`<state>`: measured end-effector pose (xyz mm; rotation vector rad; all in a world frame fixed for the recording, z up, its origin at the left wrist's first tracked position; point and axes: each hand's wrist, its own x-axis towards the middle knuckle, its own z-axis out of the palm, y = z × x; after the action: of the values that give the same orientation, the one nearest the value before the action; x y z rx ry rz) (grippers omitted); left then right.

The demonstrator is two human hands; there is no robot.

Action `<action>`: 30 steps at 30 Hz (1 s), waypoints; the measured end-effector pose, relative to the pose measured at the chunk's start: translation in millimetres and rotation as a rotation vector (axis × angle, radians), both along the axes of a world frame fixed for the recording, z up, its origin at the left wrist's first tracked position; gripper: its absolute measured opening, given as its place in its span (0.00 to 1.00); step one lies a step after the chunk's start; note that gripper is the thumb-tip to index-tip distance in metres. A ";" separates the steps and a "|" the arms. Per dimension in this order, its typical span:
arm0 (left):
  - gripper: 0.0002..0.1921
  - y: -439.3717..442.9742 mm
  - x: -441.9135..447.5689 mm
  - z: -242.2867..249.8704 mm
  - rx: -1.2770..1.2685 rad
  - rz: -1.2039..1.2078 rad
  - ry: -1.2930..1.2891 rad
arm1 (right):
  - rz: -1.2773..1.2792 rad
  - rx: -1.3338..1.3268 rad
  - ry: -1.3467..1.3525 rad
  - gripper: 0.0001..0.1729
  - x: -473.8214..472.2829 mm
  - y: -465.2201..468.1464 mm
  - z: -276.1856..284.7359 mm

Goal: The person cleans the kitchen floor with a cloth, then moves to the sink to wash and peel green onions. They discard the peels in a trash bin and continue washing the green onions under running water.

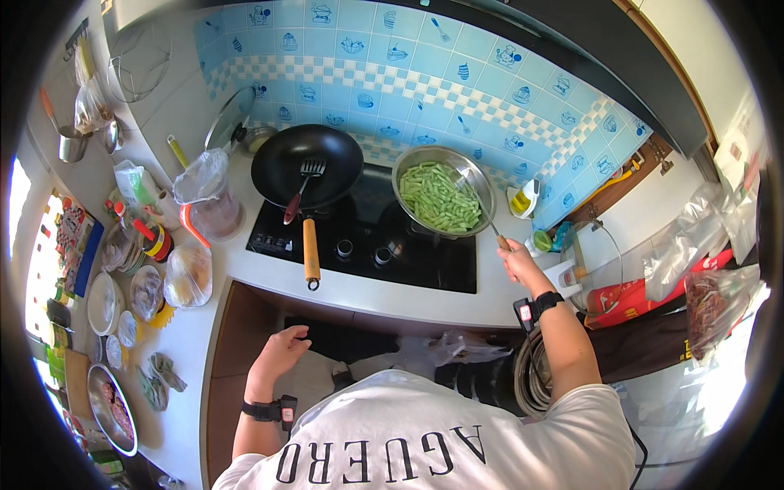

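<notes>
My right hand (522,266) grips the wooden handle of a metal spatula (484,207), whose head reaches into a steel pan. Cut green beans (436,197) fill much of that round steel pan (404,160), which stands on the right side of the black gas hob (422,266). Empty and with loosely curled fingers, my left hand (286,349) hangs in front of the counter edge, low and to the left. Beyond it, a black wok (275,162) with a wooden handle sits on the left burner. A slotted turner (300,187) with a dark red handle lies in the wok.
Left of the hob stands a plastic jug (217,211) with an orange handle. Bowls, a bagged food item (188,275), a grey-green cloth (160,380) and a steel bowl of raw meat (113,410) line the left counter. An oil bottle (523,199) and a glass lid (591,266) are at right.
</notes>
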<state>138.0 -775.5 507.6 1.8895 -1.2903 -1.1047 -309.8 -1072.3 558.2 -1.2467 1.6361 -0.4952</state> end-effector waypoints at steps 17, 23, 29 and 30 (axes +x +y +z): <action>0.20 3.6 13.6 -2.3 0.023 -0.039 -0.033 | -0.026 0.252 -0.664 0.17 4.0 44.8 -5.5; 0.20 10.4 8.1 -3.8 0.023 -0.043 0.024 | 0.034 0.475 -1.027 0.20 10.9 51.0 -48.8; 0.18 33.5 5.6 -0.3 0.051 0.021 -0.089 | 0.058 0.493 -0.997 0.24 28.0 45.1 -67.5; 0.18 43.0 4.1 0.4 0.062 0.052 -0.113 | 0.070 0.500 -0.990 0.25 37.1 40.1 -70.2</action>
<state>142.1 -732.6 508.1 2.0458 -1.2734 -1.0345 -272.7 -1032.1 488.0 -0.5166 0.7825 -0.4992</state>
